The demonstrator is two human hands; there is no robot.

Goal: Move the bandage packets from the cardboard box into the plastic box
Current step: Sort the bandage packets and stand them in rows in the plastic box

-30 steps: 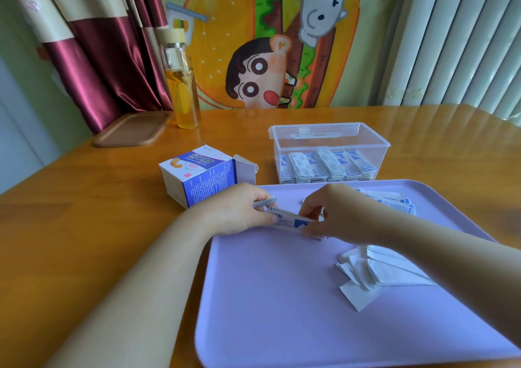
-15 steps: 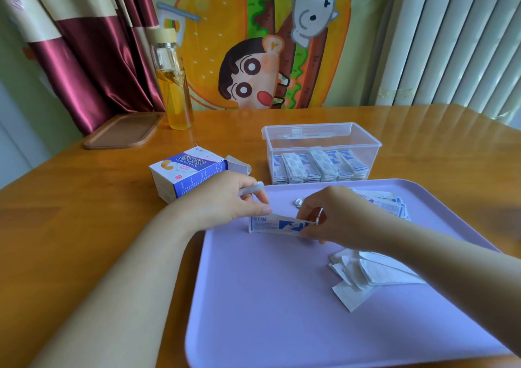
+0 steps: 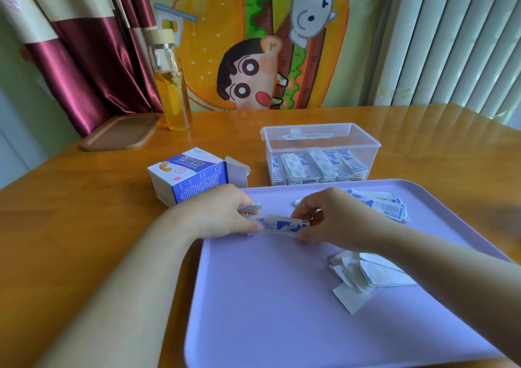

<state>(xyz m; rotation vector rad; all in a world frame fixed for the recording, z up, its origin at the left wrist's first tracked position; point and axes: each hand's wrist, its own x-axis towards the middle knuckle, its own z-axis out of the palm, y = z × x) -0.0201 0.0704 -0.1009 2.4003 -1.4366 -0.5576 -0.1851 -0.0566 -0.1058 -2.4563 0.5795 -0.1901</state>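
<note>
A: Where's the packet (image 3: 279, 224)?
B: Above the tray (image 3: 267, 325), pinched at each end, left hand (image 3: 222, 215) and right hand (image 3: 332, 218) curled onto it.
A: The boxes?
B: By the left wrist, the cardboard box (image 3: 189, 176); behind the tray, the plastic box (image 3: 321, 139), holding packets (image 3: 318, 167).

A lavender tray (image 3: 282, 311) is lying on the wooden table (image 3: 70, 240), with white paper scraps (image 3: 363, 277) sitting near its right edge. Behind, a glass bottle (image 3: 173, 99) is standing just beside a flat brown board (image 3: 121, 132) — a maroon curtain (image 3: 93, 57) and a cartoon burger cloth (image 3: 253, 43) are hanging beyond.
</note>
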